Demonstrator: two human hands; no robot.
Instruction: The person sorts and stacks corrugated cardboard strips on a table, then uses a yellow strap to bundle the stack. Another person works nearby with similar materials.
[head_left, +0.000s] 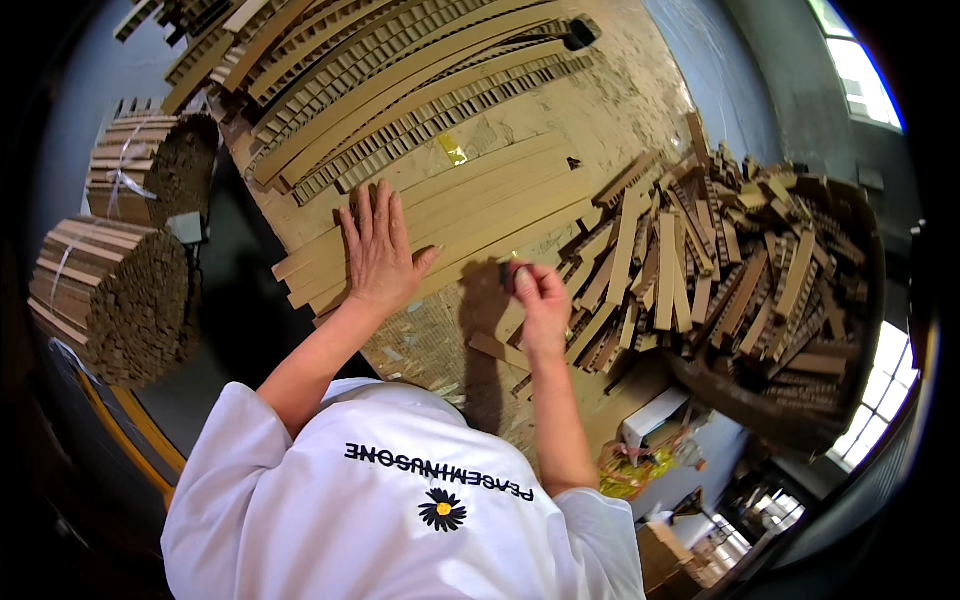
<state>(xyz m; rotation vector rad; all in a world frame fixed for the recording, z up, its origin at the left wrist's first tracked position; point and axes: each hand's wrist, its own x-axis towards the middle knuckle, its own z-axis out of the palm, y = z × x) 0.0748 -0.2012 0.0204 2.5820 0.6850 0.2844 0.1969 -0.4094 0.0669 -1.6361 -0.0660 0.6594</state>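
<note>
My left hand [382, 250] lies flat, fingers spread, on a row of long brown cardboard strips [490, 195] laid side by side on the worktable. Just off the near edge of these strips, my right hand [542, 305] is closed on a small dark object [511, 274], mostly hidden by the fingers, so its kind cannot be made out. Beyond the row, more long honeycomb cardboard strips [430, 125] stand on edge in curved lines. A small piece of yellow tape [453, 149] lies between the two groups.
Short cut cardboard pieces [665, 265] heap up on the right, spilling into a dark-rimmed container [872, 300]. Two tied bundles of strips, an upper one [130, 165] and a lower one [90, 290], stand at the left. A yellow plastic bag [640, 468] sits below the table's right side.
</note>
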